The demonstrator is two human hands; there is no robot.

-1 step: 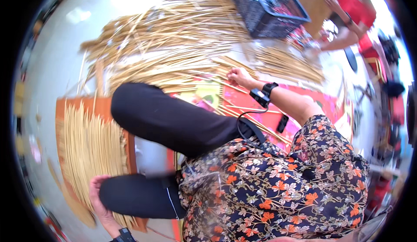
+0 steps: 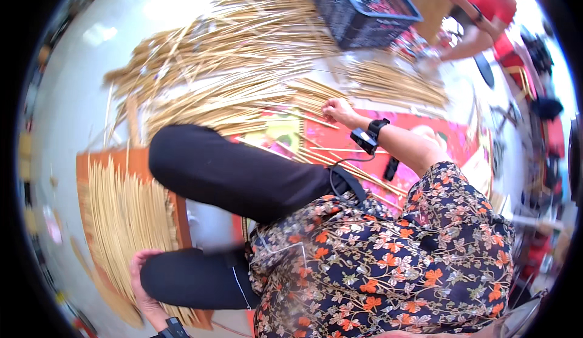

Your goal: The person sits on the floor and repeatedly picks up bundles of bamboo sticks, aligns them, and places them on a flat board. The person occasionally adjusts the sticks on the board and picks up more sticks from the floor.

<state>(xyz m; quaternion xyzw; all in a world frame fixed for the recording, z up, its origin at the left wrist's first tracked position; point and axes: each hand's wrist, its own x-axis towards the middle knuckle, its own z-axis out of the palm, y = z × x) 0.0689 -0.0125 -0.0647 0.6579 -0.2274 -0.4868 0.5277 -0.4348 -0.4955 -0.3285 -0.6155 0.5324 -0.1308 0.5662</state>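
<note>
My right hand [image 2: 340, 112] is by the near ends of a small bundle of thin tan sticks [image 2: 316, 93]. Its fingers are curled in and closed; whether a stick is pinched in them cannot be made out. Loose sticks [image 2: 358, 167] lie below it on a red and pink patterned sheet [image 2: 419, 133]. My left hand [image 2: 144, 286] rests against the side of my knee, beside a row of tan sticks [image 2: 124, 216] laid side by side on an orange-brown board [image 2: 82, 177]. Its visible fingers are stretched out, with the rest hidden behind the knee.
A large spread of tan sticks [image 2: 231, 46] covers the floor ahead. Another bundle [image 2: 398, 83] lies under a dark plastic crate [image 2: 364, 28]. At the far right a person in red [image 2: 486, 10] works. A small black object [image 2: 391, 169] lies near my right forearm.
The whole view has shifted slightly, carrying the far sticks and crate a little to the left. My right hand has drawn slightly nearer to me, away from the bundle. My left hand stays by the knee.
</note>
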